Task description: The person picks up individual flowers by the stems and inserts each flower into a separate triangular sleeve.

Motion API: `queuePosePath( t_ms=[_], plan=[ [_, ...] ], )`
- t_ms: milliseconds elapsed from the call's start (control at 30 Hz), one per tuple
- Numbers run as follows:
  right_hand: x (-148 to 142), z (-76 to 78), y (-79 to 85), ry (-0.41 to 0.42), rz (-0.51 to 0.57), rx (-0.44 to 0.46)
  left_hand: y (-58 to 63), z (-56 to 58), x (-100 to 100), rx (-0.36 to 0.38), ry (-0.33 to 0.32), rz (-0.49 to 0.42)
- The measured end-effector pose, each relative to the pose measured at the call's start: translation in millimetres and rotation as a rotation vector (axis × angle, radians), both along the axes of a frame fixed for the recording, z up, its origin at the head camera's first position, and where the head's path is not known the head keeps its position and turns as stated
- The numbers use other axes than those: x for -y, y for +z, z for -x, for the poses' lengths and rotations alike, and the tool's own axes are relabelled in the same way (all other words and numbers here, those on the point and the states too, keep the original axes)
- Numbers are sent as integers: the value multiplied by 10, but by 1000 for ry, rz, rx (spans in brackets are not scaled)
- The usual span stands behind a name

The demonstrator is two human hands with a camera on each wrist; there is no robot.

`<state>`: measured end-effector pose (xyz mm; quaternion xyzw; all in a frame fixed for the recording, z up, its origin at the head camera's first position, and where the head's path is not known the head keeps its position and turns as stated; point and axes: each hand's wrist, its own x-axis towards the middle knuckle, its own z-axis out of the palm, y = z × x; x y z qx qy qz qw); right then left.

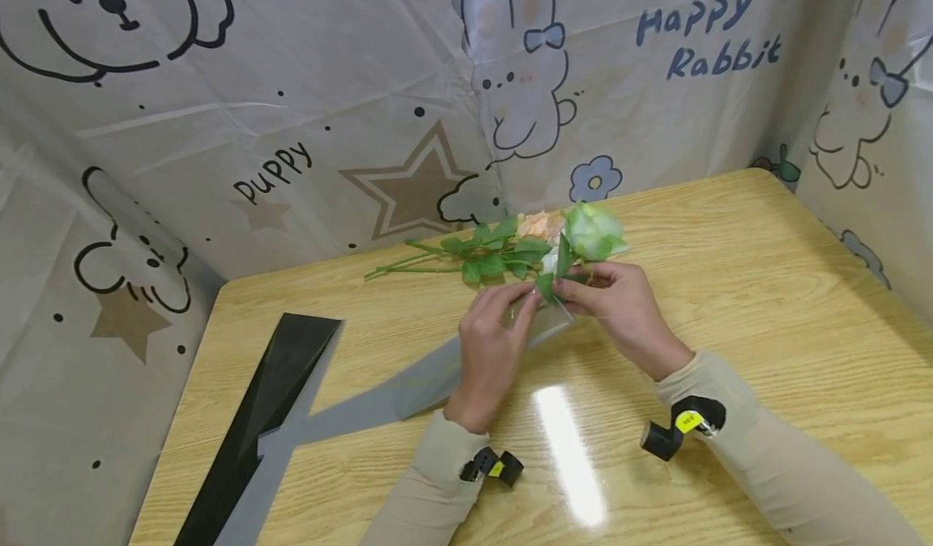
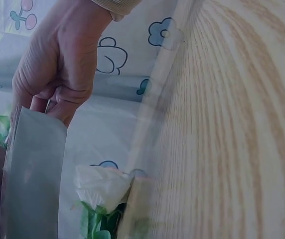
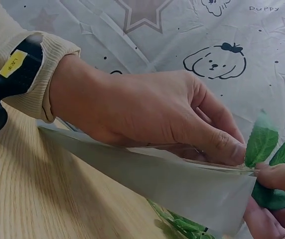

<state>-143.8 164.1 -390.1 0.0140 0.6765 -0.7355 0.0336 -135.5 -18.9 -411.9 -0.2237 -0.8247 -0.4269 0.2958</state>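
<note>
In the head view, my left hand (image 1: 496,335) pinches the mouth of a long, narrow grey plastic flower sleeve (image 1: 430,376). My right hand (image 1: 619,307) meets it there, fingers curled at the stem of a pale green rose (image 1: 594,230). Green leaves (image 3: 262,144) stick up beside the fingertips in the right wrist view. That view also shows the left hand (image 3: 147,109) along the sleeve's upper edge (image 3: 182,184). In the left wrist view, the right hand (image 2: 63,59) is behind the sleeve's end (image 2: 35,174); its fingertips are partly hidden.
A peach rose (image 1: 537,226) and a white rose (image 2: 100,186) lie near the table's back edge, leafy stems (image 1: 408,269) pointing left. On the left, a black sleeve (image 1: 273,384) lies with its grey strip crossing the held sleeve. Printed cloth (image 1: 350,60) walls in the table (image 1: 765,327).
</note>
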Motion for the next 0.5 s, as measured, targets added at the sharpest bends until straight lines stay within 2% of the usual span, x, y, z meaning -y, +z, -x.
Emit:
queuePosePath(
  t_ms=[500],
  plan=[
    [-93, 45, 20, -26, 207, -13, 25, 36, 28, -52, 8, -29]
  ],
)
